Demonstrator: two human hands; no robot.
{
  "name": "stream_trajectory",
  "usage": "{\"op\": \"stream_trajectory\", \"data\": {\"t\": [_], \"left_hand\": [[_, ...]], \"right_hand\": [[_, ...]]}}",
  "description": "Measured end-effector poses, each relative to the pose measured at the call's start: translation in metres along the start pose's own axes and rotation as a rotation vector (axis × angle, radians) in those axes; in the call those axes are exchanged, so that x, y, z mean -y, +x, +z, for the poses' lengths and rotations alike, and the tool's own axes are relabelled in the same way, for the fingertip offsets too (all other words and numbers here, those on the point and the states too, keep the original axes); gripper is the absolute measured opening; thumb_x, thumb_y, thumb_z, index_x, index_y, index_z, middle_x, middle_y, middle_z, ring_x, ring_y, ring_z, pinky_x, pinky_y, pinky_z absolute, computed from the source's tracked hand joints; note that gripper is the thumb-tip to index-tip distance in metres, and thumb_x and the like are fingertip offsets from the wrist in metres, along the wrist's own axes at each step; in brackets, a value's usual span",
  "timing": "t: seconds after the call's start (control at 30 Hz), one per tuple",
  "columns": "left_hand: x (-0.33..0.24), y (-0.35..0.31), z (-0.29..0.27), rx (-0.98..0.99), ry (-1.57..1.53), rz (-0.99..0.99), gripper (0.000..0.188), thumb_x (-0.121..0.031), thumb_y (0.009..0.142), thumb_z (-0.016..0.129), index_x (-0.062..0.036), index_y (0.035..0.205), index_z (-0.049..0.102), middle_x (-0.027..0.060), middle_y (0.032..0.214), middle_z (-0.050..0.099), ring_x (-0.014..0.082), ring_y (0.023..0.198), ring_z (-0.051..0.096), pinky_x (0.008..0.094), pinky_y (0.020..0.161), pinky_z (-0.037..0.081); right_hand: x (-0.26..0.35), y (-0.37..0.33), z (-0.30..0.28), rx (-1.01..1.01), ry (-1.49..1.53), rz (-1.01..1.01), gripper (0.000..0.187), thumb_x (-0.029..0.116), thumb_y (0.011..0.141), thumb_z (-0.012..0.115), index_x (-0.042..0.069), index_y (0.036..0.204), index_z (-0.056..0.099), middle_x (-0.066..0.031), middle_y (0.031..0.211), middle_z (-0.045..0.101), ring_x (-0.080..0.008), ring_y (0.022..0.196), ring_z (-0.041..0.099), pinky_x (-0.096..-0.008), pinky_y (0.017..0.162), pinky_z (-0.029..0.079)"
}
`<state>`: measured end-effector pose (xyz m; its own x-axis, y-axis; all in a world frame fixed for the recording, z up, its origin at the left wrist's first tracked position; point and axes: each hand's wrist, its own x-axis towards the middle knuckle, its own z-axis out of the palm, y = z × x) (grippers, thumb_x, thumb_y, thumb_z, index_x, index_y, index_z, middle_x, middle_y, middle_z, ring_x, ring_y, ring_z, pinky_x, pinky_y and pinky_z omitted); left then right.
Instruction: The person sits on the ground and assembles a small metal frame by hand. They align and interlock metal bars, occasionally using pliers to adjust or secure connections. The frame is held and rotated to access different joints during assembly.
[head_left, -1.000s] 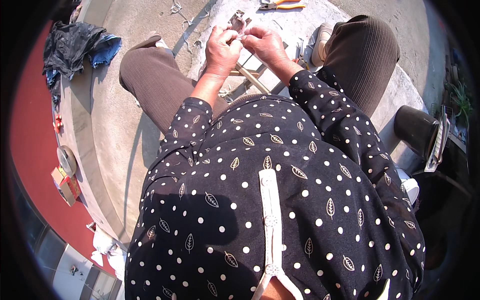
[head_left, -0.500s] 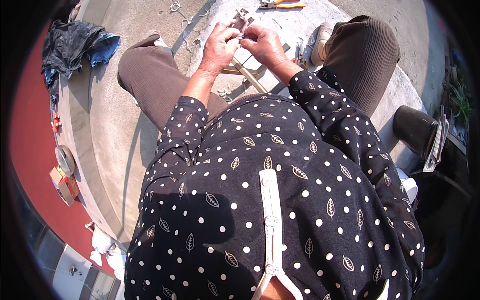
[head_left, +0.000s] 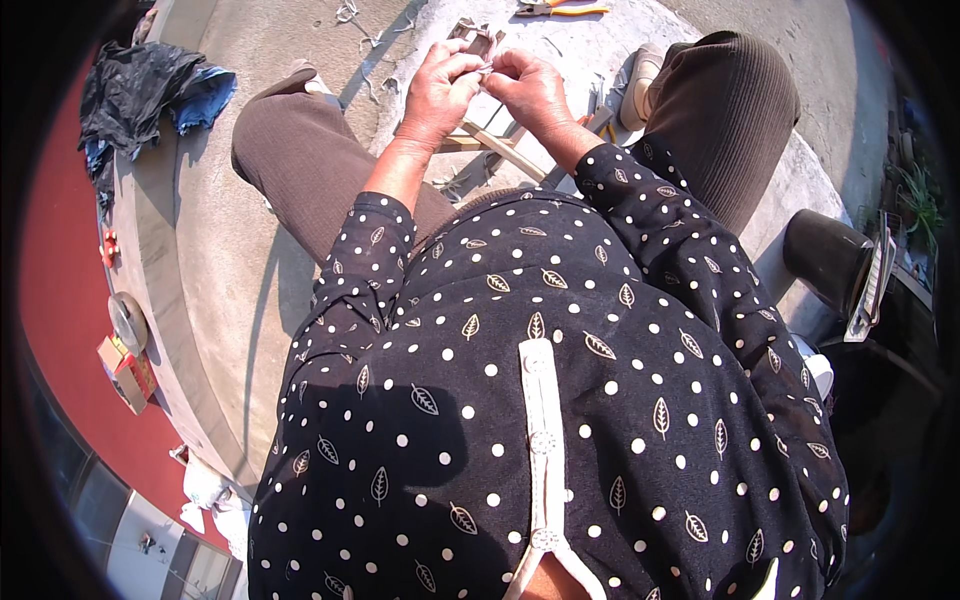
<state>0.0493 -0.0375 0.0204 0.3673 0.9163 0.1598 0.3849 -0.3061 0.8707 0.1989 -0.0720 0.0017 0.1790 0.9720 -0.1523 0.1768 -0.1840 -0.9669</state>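
Observation:
Between my knees, both hands work close together at the far end of a small wooden frame (head_left: 508, 152). Thumb and fingers of my left hand (head_left: 438, 98) are pinched at a brownish piece (head_left: 478, 42) with pale strands around it. My right hand (head_left: 530, 92) pinches close beside it, its fingertips almost meeting the left ones. What lies between the fingertips looks like a thin pale strip, too small to make out surely. Pliers with orange handles (head_left: 575, 11) lie on the pale slab just beyond the hands.
Scraps of pale strip (head_left: 372, 40) are scattered on the concrete. Another tool with orange parts (head_left: 608, 130) lies by my right shoe (head_left: 645, 85). A dark bucket (head_left: 825, 255) stands at right. At left, a black plastic sheet (head_left: 140, 95) and a cardboard box (head_left: 120, 375) lie along the ledge.
The wooden frame and the piece at the fingertips have shifted and turned slightly. Both hands stay together, their fingers still pinched, with only small movements.

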Motion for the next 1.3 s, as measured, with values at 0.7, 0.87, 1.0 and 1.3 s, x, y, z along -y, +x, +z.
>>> {"op": "stream_trajectory", "data": {"t": [0.7, 0.87, 1.0, 1.3], "left_hand": [[0.001, 0.001, -0.002, 0.019, 0.027, 0.001, 0.016, -0.007, 0.077, 0.068, -0.0046, 0.093, 0.070, 0.0129, 0.110, 0.060, 0.0253, 0.099, 0.061, 0.0314, 0.086, 0.049], [0.000, 0.000, 0.001, -0.012, 0.018, -0.015, 0.015, -0.009, 0.077, 0.069, -0.0047, 0.091, 0.071, 0.0122, 0.108, 0.060, 0.0243, 0.098, 0.061, 0.0310, 0.086, 0.049], [-0.006, -0.003, 0.003, -0.052, 0.015, -0.025, 0.015, -0.008, 0.075, 0.071, -0.0045, 0.089, 0.071, 0.0112, 0.106, 0.061, 0.0231, 0.096, 0.062, 0.0309, 0.083, 0.050], [-0.011, -0.002, 0.002, -0.149, -0.031, -0.075, 0.012, -0.009, 0.069, 0.077, -0.0042, 0.072, 0.067, 0.0091, 0.088, 0.063, 0.0183, 0.087, 0.063, 0.0283, 0.076, 0.051]], "right_hand": [[0.010, -0.001, -0.011, 0.060, -0.159, -0.142, 0.014, 0.017, 0.080, 0.069, 0.004, 0.086, 0.070, -0.0156, 0.073, 0.067, -0.0242, 0.067, 0.068, -0.0333, 0.063, 0.053], [0.018, 0.000, -0.014, 0.139, -0.035, 0.061, 0.016, 0.016, 0.083, 0.064, 0.000, 0.085, 0.069, -0.0110, 0.069, 0.068, -0.0146, 0.064, 0.066, -0.0285, 0.060, 0.053], [0.016, 0.000, -0.015, 0.218, 0.151, 0.219, 0.018, 0.015, 0.085, 0.062, -0.002, 0.085, 0.067, -0.0070, 0.070, 0.066, -0.0114, 0.063, 0.063, -0.0263, 0.058, 0.052], [0.016, -0.009, -0.007, 0.247, 0.328, 0.309, 0.016, 0.014, 0.087, 0.061, -0.001, 0.083, 0.065, -0.0066, 0.071, 0.065, -0.0117, 0.061, 0.061, -0.0258, 0.056, 0.051]]}}
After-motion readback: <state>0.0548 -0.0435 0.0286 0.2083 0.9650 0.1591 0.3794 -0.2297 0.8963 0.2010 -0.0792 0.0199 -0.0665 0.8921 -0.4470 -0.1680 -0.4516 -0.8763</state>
